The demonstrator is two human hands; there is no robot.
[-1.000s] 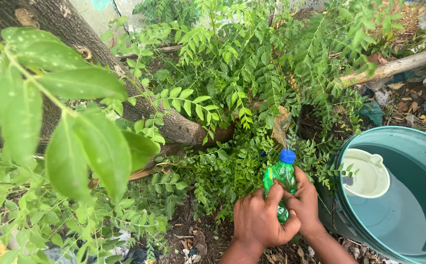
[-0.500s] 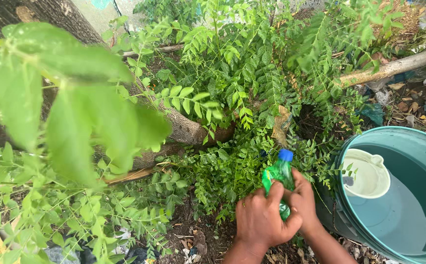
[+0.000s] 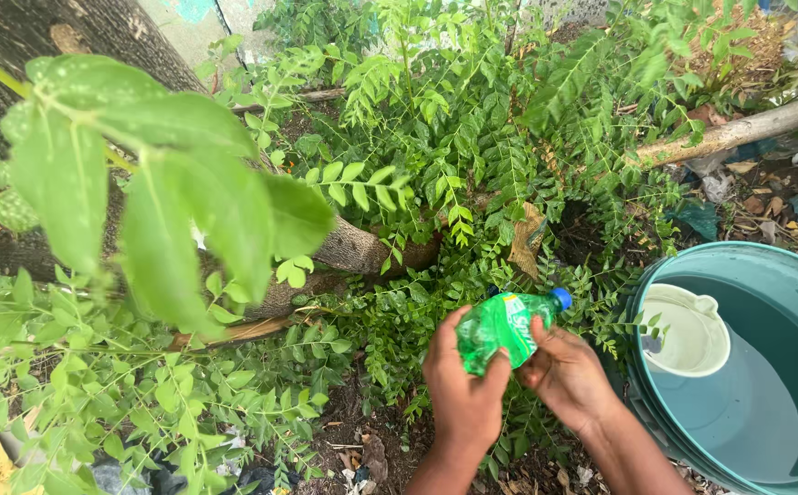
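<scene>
A small green plastic bottle [image 3: 502,327] with a blue cap lies tilted, its cap pointing up and to the right. My left hand [image 3: 461,390] grips its lower end from below. My right hand [image 3: 568,376] holds it from the right, fingers against its side near the neck. Both hands are low in the middle of the view, over leafy green plants [image 3: 436,183] and dark soil.
A teal tub [image 3: 692,258] of water stands at the right with a white jug [image 3: 688,325] floating in it. A thick tree trunk [image 3: 353,247] slants across behind the plants. A large leafy branch [image 3: 161,202] hangs close at the left. A pale log [image 3: 738,128] lies at the upper right.
The bottle has tipped from nearly upright to slanting right, and my hands have shifted apart along it. The spray seen above the cap a second ago is gone.
</scene>
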